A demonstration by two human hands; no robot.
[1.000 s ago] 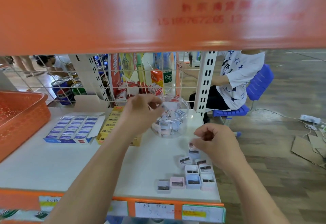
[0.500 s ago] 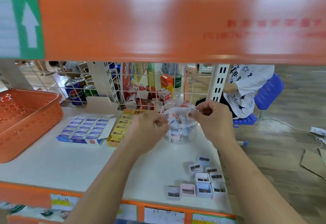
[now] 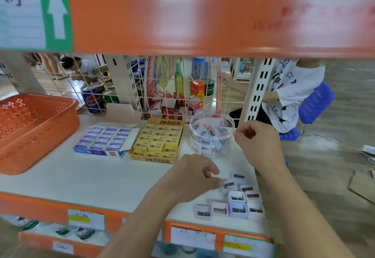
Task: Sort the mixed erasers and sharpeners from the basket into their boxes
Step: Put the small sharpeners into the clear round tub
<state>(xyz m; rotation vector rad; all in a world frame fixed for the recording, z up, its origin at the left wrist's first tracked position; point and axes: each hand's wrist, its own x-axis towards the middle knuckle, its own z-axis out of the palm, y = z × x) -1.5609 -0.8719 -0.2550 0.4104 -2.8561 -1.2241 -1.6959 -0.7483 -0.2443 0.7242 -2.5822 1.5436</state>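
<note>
1. Step in hand: moving loose sharpeners from the front right of the shelf into the clear round jar, which already holds a good many.
2. Left hand: fingers curled, thumb tip at the edge of one sharpener at the near side of the group. Whether it has that piece pinched cannot be told.
3. Right hand: a narrow, loose fist just beside the jar's rim, nothing seen in it.
4. Erasers: packed in rows in the blue box and the yellow box, side by side left of the jar.
5. Orange basket: at the far left; the part of its inside in view shows no stock.
6. Next move, in my judgement: a firm pinch on the small, smooth sharpener, a lift clear of its neighbours, then a drop through the jar's mouth without knocking the jar.
7. Surface: white shelf board with an orange front edge and paper price labels.
8. Room: a wire grid backs the shelf, with drink cans behind it. A seated person occupies a blue chair to the right, on a wood floor.
</note>
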